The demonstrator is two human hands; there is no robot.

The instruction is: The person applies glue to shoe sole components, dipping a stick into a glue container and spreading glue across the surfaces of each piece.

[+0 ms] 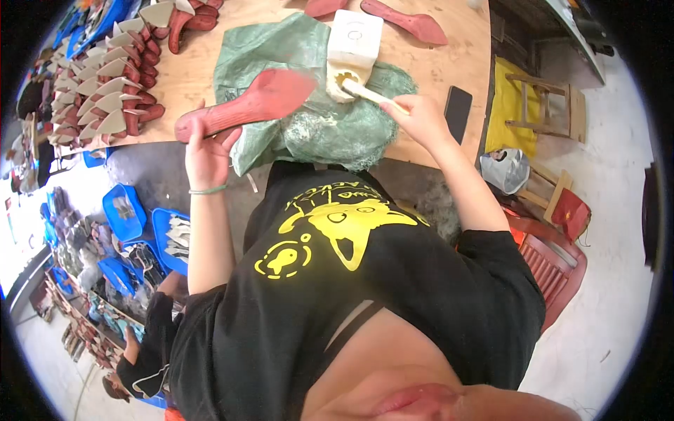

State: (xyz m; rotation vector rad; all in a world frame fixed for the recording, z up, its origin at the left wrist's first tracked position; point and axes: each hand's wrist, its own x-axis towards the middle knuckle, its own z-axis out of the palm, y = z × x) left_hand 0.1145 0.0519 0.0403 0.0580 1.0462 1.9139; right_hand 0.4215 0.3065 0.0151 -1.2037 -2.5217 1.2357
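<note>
A red shoe last (256, 100), its sole side turned up, is gripped at its narrow end by my left hand (208, 151), with the fingers closed around it. Pinched in my right hand (420, 121) is a pale-handled brush (375, 96). The brush's far end dips into the opening of a white plastic jug (355, 41), whose mouth is crusted with yellowish residue; the bristles are hidden inside. Under the jug and the last lies a crumpled green woven sack (330, 137) with whitish smears.
On the wooden table (189, 77), rows of red lasts with cream pieces (105, 88) stand at left. Another red last (411, 22) lies at the back. A phone (458, 112) rests near the right edge. Blue bins (125, 209) and another person (151, 344) are at lower left.
</note>
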